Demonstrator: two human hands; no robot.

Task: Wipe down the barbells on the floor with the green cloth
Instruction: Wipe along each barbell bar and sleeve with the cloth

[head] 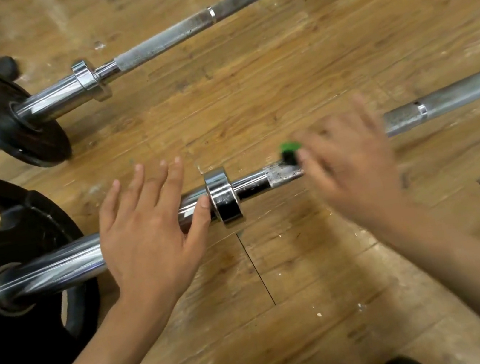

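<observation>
Nearest, the left hand (147,237) and the right hand (352,164) are stretched out over the wooden floor (279,81). The near barbell (57,267) is pressed at its sleeve by the left hand, with fingers straight and nothing held. The far barbell (163,43) is touched by nothing. The right hand is blurred over the near shaft, so its grip cannot be told. Only a bit of the green cloth (289,150) is shown at its fingertips, near the collar (222,197). Much wiping is judged to be left.
</observation>
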